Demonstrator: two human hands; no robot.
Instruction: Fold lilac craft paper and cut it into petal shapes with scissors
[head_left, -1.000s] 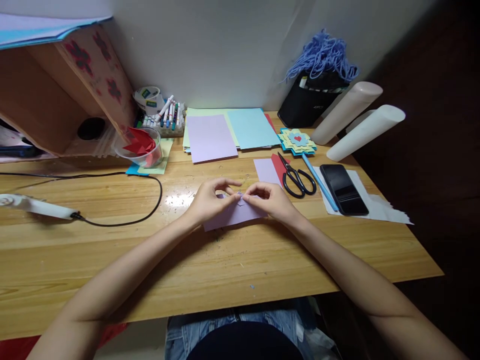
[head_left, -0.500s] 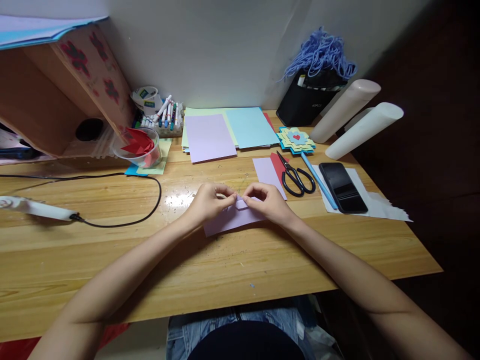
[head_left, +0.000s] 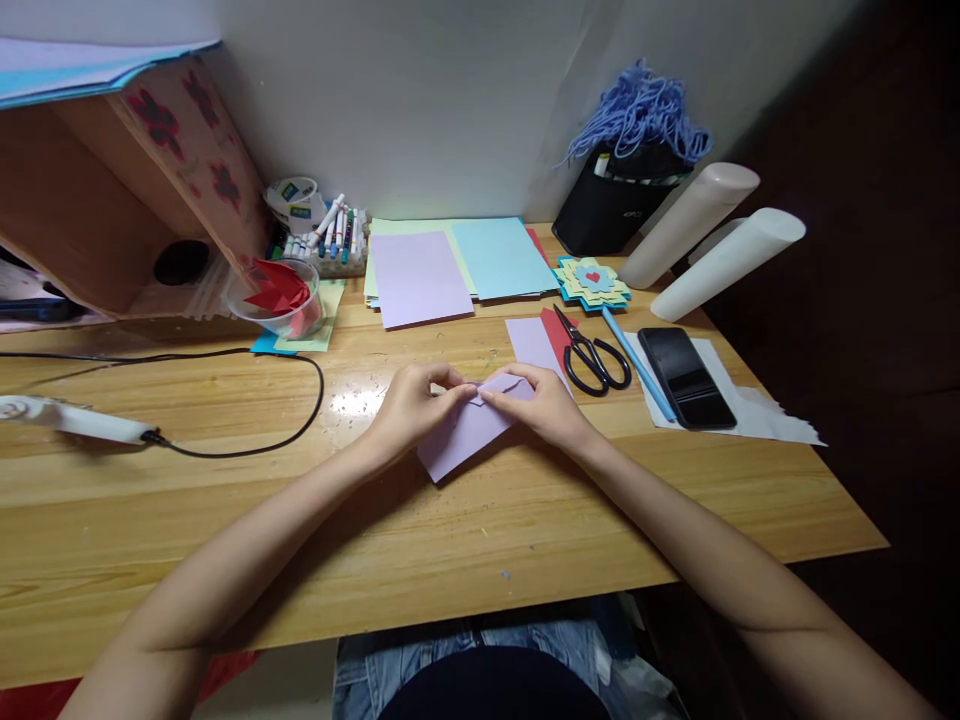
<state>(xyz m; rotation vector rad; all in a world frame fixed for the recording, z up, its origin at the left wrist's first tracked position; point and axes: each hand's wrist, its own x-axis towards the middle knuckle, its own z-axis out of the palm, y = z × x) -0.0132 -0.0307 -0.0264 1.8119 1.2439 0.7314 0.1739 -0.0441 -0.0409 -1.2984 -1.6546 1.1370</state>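
Left hand: While the fold is being worked, the left hand [head_left: 416,402], left of the black scissors with looped handles [head_left: 579,342], has thumb and forefinger nearly together, pinching the paper's upper edge; its grip seems best kept light and steady so the sheet does not buckle.
Lilac paper: The pale lilac, flat rectangular paper sheet [head_left: 459,444] lies between and below both hands, left of the scissors and nearer the person, tilted, with a small fold at the thumbs. Lining up its edges before pressing should give a cleaner crease.
Right hand: Just left of the scissors and nearer the person, the right hand [head_left: 546,405] pinches the same sheet, thumb in front; even pressure outward from the fold would probably serve well.
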